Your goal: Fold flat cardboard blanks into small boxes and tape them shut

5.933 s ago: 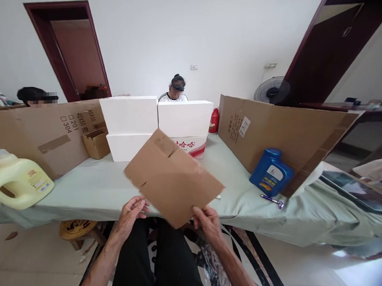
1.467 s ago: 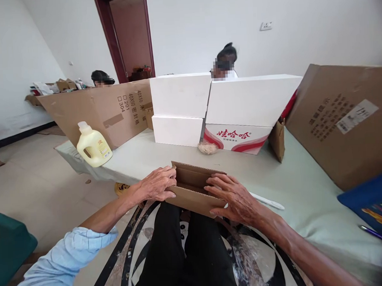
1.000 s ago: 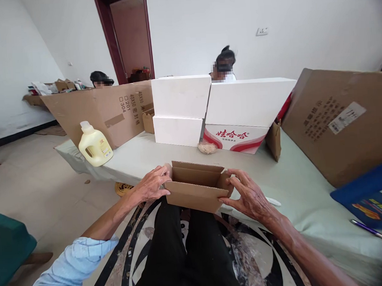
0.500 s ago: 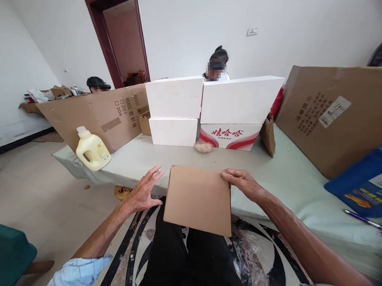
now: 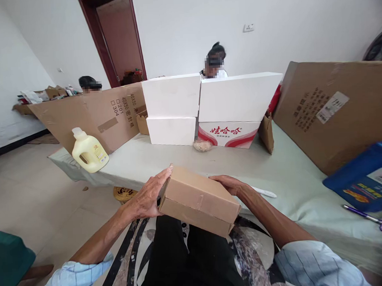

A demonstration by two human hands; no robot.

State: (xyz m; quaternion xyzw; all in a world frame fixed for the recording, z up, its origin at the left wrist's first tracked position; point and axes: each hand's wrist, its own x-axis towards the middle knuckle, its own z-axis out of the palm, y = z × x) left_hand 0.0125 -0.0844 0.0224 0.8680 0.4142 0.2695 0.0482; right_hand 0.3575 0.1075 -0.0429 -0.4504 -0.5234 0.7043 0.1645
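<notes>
A small brown cardboard box (image 5: 198,198), folded up and tilted, hangs over my lap at the table's near edge. My left hand (image 5: 148,196) lies flat against the box's left end, fingers stretched along it. My right hand (image 5: 228,184) holds the box's far right side; its fingers are mostly hidden behind the box. A white flat tool (image 5: 264,192) lies on the table just past my right hand.
Pale green table (image 5: 166,157) with a yellow detergent jug (image 5: 88,151) at left, stacked white foam boxes (image 5: 173,105) and a red-printed carton (image 5: 229,134) at the back, big cardboard sheets (image 5: 333,110) on both sides, a blue bottle (image 5: 365,178) and purple pen (image 5: 368,219) at right. Two people sit behind.
The flat cardboard became a folded box. In the last half second I turned it over, closed side up, and my left hand went from open in the air to pressing its left end.
</notes>
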